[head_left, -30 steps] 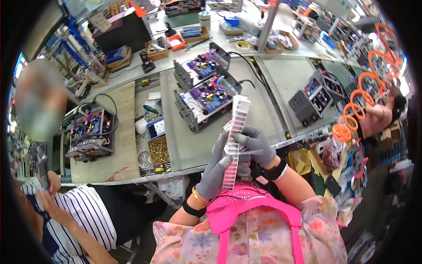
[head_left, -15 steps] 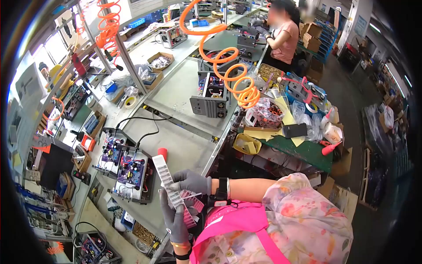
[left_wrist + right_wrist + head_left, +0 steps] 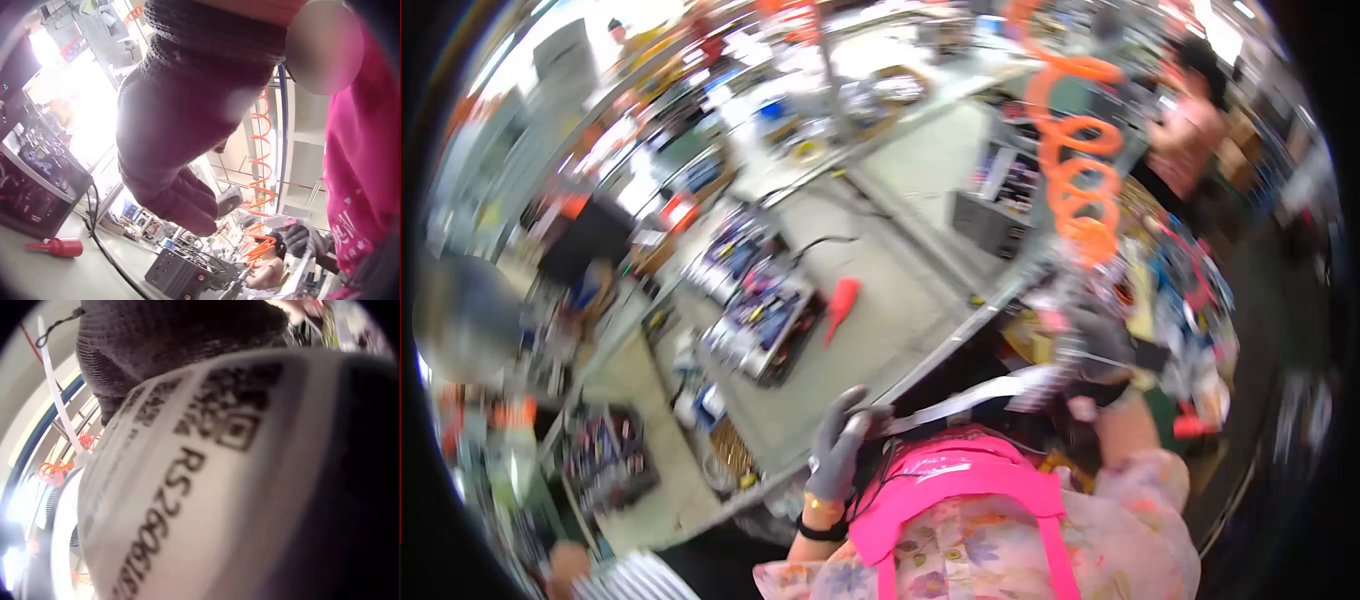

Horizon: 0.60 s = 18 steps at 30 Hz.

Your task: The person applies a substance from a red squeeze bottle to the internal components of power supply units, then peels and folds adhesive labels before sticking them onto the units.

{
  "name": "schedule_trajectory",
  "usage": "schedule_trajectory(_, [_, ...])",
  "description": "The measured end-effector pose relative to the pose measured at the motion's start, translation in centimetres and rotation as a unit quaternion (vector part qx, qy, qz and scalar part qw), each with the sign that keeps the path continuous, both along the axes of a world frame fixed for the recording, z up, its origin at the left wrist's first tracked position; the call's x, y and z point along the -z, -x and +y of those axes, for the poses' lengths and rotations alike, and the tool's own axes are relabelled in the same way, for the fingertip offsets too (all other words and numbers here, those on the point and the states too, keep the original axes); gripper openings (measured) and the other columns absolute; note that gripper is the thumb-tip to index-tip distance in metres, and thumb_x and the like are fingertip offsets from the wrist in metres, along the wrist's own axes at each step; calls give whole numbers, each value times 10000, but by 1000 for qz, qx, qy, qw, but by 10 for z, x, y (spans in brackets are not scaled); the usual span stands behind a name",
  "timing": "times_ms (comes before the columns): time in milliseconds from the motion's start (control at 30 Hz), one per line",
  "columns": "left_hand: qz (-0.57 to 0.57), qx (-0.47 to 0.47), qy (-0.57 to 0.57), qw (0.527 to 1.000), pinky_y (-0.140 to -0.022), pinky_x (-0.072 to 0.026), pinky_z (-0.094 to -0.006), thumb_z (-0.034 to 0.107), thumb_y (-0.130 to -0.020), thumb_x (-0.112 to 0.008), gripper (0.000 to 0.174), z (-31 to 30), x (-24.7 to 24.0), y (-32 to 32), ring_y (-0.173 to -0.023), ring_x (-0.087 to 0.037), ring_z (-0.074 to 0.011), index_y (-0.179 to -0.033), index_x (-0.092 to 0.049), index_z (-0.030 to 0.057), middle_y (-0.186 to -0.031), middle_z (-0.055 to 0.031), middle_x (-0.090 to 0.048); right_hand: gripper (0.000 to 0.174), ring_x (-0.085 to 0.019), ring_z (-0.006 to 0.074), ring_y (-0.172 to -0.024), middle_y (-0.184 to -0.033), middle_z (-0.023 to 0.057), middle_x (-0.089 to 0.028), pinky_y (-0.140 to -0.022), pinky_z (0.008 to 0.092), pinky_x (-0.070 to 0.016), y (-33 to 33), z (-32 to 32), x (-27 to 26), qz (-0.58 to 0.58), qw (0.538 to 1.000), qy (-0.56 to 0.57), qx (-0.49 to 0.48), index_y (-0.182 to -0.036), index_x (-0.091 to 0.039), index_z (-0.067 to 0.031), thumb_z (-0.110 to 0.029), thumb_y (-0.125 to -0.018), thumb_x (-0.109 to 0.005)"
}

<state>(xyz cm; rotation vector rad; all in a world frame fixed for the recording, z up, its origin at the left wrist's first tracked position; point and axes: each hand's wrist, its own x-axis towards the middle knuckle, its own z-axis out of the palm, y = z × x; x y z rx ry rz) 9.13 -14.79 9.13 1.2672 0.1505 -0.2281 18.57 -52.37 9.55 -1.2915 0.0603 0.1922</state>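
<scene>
My gloved right hand (image 3: pixel 1090 345), blurred at the right, holds a long strip of printed labels (image 3: pixel 990 388), which trails left toward my other hand. In the right wrist view the label strip (image 3: pixel 187 481) fills the picture close up, with black codes and digits beside the dark glove (image 3: pixel 175 344). My gloved left hand (image 3: pixel 837 450) is just left of the strip's free end, fingers loosely bent. Seen from the left wrist, its fingers (image 3: pixel 187 203) hold nothing visible. Beyond it a red squeeze bottle (image 3: pixel 842 300) lies on the bench.
Units with exposed circuit boards (image 3: pixel 760 310) sit on the bench (image 3: pixel 900 330). A grey-cased unit (image 3: pixel 995 205) stands farther right, near a coiled orange hose (image 3: pixel 1085 180). To the right are a cluttered side table (image 3: pixel 1185 290) and a seated person (image 3: pixel 1190 130).
The right hand has moved right, away from the left hand, drawing the label strip along. The left hand has come off the strip. The head view has swung round.
</scene>
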Motion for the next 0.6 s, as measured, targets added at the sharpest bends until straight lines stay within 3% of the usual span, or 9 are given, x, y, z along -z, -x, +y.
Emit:
schedule_trajectory(33, [30,-17,3,999,-869,-514,-356,144,-963,-440,384,3,0,1,-957,-639,-249,-1307,-411,-25,-1083,-199,-635,146,-566,67,-646,-825,7,-598,-517,216,-477,2,-38,-1,-11,998,62,12,-1010,-600,-50,-100,-874,-585])
schedule_trajectory(133, [48,-55,29,997,-855,-518,-331,168,-963,-489,360,15,24,14,-958,-636,-219,-1275,-460,-10,-1070,-174,-640,191,-563,80,-692,-881,15,-584,-564,209,-460,8,-207,22,19,987,80,139,-1054,-587,-34,-101,-876,-607])
schedule_trajectory(200, [54,-91,34,994,-854,-519,-329,180,-963,-497,359,17,32,19,-960,-635,-214,-1269,-468,-6,-1070,-168,-642,234,-518,55,-691,-884,-36,-570,-601,221,-437,2,-218,-24,-50,962,164,211,-1111,-574,-50,-117,-888,-598])
schedule_trajectory(233, [59,-101,36,993,-853,-519,-328,186,-963,-501,359,17,35,23,-960,-634,-211,-1265,-472,-4,-1070,-165,-642,260,-530,57,-710,-898,-40,-585,-616,221,-443,-12,-289,-12,-36,971,188,143,-1135,-596,-48,-134,-890,-606])
schedule_trajectory(267, [67,-116,30,991,-852,-519,-327,187,-962,-501,357,15,35,26,-957,-635,-210,-1263,-475,-3,-1068,-164,-643,267,-555,67,-755,-917,-20,-609,-645,223,-457,-24,-314,-17,8,965,233,120,-1138,-614,-37,-142,-892,-608])
schedule_trajectory(333, [80,-139,16,987,-849,-519,-324,189,-961,-502,353,13,36,27,-951,-636,-206,-1259,-481,0,-1063,-160,-645,244,-572,85,-786,-921,2,-623,-675,233,-470,-45,-372,-1,19,948,287,138,-1110,-619,-12,-125,-894,-604])
schedule_trajectory(467, [71,-187,-8,980,-827,-526,-325,215,-963,-509,373,9,32,33,-927,-642,-206,-1256,-481,-13,-1051,-164,-650,256,-575,117,-795,-924,21,-629,-709,269,-481,-105,-502,70,15,901,409,142,-1126,-608,32,-58,-889,-579])
schedule_trajectory(533, [77,-224,-23,971,-815,-533,-318,202,-961,-513,363,5,26,38,-919,-645,-205,-1251,-485,-15,-1049,-158,-651,272,-566,123,-810,-968,40,-636,-707,263,-471,-129,-523,103,13,890,427,158,-1149,-613,22,-97,-905,-588])
schedule_trajectory(600, [78,-260,-20,962,-809,-539,-304,155,-961,-509,328,6,25,43,-920,-644,-194,-1245,-490,-8,-1040,-140,-651,343,-581,170,-955,-1059,60,-645,-799,292,-471,-173,-609,196,-88,832,506,210,-1203,-585,36,-125,-900,-596])
